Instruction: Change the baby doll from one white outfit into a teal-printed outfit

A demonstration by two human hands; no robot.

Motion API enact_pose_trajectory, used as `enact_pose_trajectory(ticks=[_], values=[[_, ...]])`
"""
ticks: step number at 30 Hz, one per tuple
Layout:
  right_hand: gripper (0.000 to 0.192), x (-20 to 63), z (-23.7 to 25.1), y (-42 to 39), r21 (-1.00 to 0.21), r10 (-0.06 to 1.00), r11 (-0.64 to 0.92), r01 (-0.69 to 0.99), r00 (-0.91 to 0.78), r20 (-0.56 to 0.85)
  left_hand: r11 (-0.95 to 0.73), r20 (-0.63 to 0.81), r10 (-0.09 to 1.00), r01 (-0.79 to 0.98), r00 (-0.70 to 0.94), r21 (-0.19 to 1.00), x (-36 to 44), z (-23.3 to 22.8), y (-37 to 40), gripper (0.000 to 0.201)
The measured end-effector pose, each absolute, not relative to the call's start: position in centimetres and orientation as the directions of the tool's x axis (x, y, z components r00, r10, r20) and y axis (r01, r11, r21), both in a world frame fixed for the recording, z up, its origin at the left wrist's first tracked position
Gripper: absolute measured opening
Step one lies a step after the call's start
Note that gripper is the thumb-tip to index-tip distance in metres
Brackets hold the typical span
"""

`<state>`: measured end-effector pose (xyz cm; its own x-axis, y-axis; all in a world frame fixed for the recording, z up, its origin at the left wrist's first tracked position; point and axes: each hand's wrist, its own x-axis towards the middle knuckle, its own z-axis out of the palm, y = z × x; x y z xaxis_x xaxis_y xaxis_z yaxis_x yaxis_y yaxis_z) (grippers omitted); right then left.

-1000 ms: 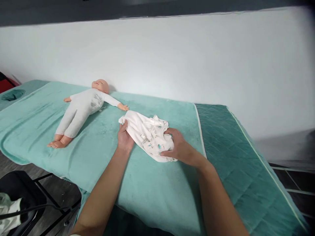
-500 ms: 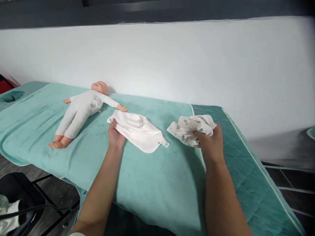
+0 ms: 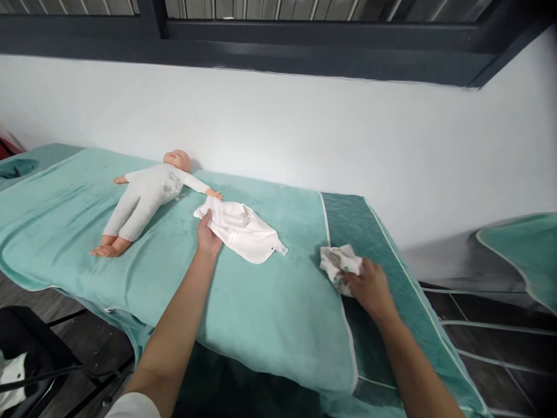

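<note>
On the teal-covered table [image 3: 261, 325] by the white wall [image 3: 304, 128], person leans in w/ both arms out. Left hand [image 3: 208, 237] rests on the near edge of a plain white garment [image 3: 241, 230], fingers pinching the cloth at its left end; garment lies flat, mid-table, just right of the baby doll [image 3: 145, 197]. Doll is on its back in a white suit, arms spread, its hand nearly touching the garment. Right hand [image 3: 368, 284] is well apart, over near the table's right end where the lighter towel [image 3: 87, 220] meets the darker quilted cover [image 3: 374, 232]. Its fingers are curled round a crumpled printed cloth [image 3: 340, 264], which sits on the surface at that seam. Black chair [image 3: 35, 360] at bottom left.
</note>
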<state>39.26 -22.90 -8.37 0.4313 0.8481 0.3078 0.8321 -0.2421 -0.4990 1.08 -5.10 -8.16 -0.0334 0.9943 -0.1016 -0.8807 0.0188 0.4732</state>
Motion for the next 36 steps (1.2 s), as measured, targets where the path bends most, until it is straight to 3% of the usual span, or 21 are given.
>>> enact_pose_trajectory(ticks=[3,7,9,12,15,17,20,23,29,33,36], values=[[0.042,39.5,-8.7,-23.5,-0.383,0.88,-0.286,0.878,0.399,0.256,0.102,-0.113,0.992,-0.852,0.051,0.514,0.4,-7.3,-4.5,0.032],[0.067,37.7,-2.8,-23.7,-0.37,0.874,-0.023,0.929,0.198,0.443,0.114,-0.079,0.993,-0.718,0.083,0.687,-1.3,-3.2,-3.9,0.021],[0.064,35.2,1.2,-23.2,-0.404,0.868,0.122,0.907,0.1,0.487,0.094,-0.017,0.989,-0.521,0.15,0.849,-2.1,0.4,-4.7,0.021],[0.058,30.2,6.7,-21.4,-0.498,0.892,0.323,0.805,-0.083,0.444,-0.039,0.025,0.887,0.022,0.46,0.999,-2.7,6.8,-7.2,0.03],[0.058,25.1,11.1,-18.8,-0.596,0.899,0.429,0.678,-0.259,0.353,-0.28,-0.083,0.733,0.411,0.675,0.867,-2.5,12.5,-10.5,0.027],[0.058,22.2,13.1,-17.2,-0.6,0.864,0.5,0.625,-0.411,0.292,-0.41,-0.084,0.686,0.48,0.723,0.776,-2.3,15.1,-12.5,0.024],[0.043,19.1,14.4,-15.7,-0.657,0.821,0.486,0.577,-0.559,0.117,-0.517,0.036,0.717,0.496,0.696,0.697,-2.7,16.6,-14.5,0.022],[0.027,17.3,14.1,-15.2,-0.651,0.859,0.436,0.621,-0.504,0.095,-0.596,0.238,0.774,0.55,0.587,0.585,-4.2,16.1,-15.0,0.021],[0.025,17.3,13.8,-15.0,-0.515,0.888,0.453,0.728,-0.318,0.332,-0.534,0.496,0.787,0.808,0.368,0.247,-7.4,13.2,-13.6,0.022],[0.035,18.7,14.0,-15.3,-0.369,0.879,0.383,0.847,-0.211,0.427,-0.53,0.598,0.752,0.794,0.278,0.298,-8.7,12.0,-13.2,0.03],[0.035,20.1,13.6,-15.4,-0.391,0.879,0.315,0.865,-0.11,0.464,-0.567,0.646,0.734,0.712,0.209,0.413,-9.3,11.5,-13.2,0.031]])
